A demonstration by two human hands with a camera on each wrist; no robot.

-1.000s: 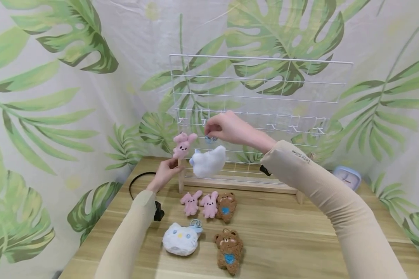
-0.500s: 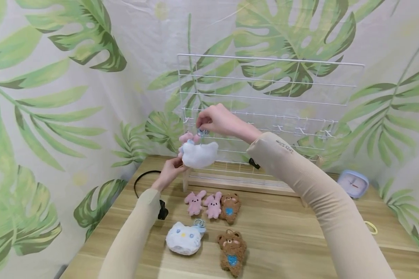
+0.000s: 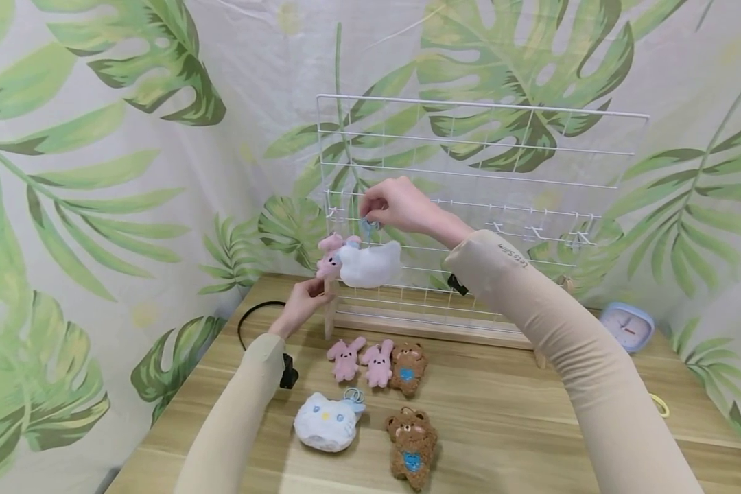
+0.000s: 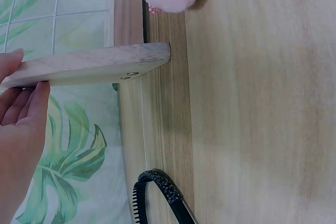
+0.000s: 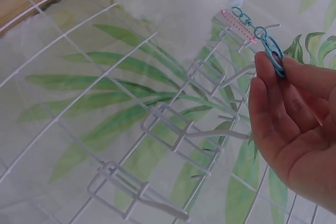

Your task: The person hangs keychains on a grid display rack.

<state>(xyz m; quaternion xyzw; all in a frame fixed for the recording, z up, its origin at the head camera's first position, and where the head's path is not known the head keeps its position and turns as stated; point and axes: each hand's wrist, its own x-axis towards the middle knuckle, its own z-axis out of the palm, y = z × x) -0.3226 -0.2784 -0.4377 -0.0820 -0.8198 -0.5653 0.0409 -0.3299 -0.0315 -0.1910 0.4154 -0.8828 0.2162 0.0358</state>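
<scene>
Left wrist: fingers grip wooden leg edges.

- Your left sleeve is beige, lower left of the frame.
- Your right sleeve, lower right, is beige, creased, with dark lettering near the wrist.
- Each sleeve has a black device by its end.

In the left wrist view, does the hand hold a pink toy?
No, the left hand pinches a wooden leg of the white grid rack.
</scene>
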